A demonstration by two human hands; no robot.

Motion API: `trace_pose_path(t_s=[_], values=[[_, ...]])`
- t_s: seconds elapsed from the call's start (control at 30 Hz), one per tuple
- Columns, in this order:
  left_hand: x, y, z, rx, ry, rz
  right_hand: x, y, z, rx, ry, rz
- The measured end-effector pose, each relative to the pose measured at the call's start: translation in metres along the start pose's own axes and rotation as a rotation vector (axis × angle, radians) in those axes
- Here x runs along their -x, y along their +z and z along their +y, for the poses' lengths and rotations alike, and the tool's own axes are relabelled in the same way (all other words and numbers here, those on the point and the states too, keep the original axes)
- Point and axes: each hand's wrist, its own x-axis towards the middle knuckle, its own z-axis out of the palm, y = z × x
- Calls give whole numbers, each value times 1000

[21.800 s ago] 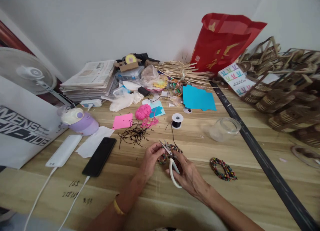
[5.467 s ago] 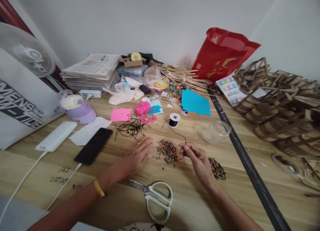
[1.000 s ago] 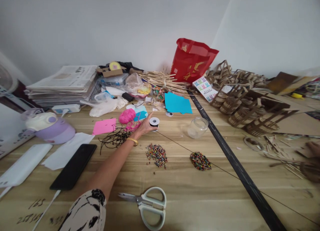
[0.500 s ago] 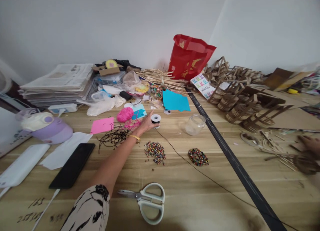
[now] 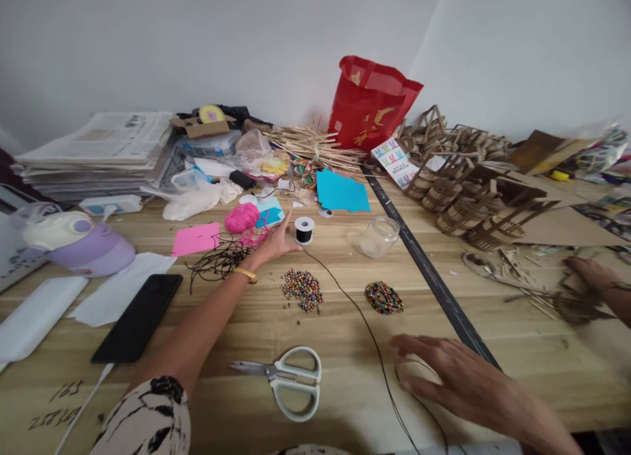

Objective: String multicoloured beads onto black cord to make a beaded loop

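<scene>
My left hand is open beside a white spool of black cord, which stands upright on the table. From the spool a black cord runs toward the near edge. At the lower right my right hand hovers over the table, thumb and fingers apart, with a stretch of cord passing beneath it. Loose multicoloured beads lie in a pile in front of the spool. A coiled beaded bracelet rests farther right. White-handled scissors lie between my forearms.
A clear glass jar stands right of the spool. Tangled black cords, pink yarn and a black phone lie left. Small woven baskets stand right, near another person's hand. A red bag is behind.
My left hand has let go of the spool and moved slightly left. My right hand has come into view at the lower right. The cord now hangs nearer the middle, bending toward the near edge.
</scene>
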Motion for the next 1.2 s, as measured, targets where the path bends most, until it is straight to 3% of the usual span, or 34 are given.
trace_pose_path(t_s=[0.07,0.17,0.3,0.4,0.5,0.67,0.83,1.03,1.2], values=[[8,-3,-2,-23,29,-29,-36,-2,-17,160,-32,-85],[21,-9,-1,-62,46,-61,-67,12,-36,397,66,-125],[37,-17,8,-115,71,14,-77,46,-35,584,159,-61],[46,-12,20,-128,71,93,-77,63,-25,581,135,56],[54,7,41,-82,151,-9,-79,64,-20,526,63,85],[65,47,95,42,299,-246,-90,45,-23,114,49,87],[62,62,127,150,326,-396,-97,31,-25,-514,132,87],[50,64,119,136,339,-348,-84,18,-7,-866,257,89],[37,66,101,139,251,-278,-34,-23,14,-889,294,249]])
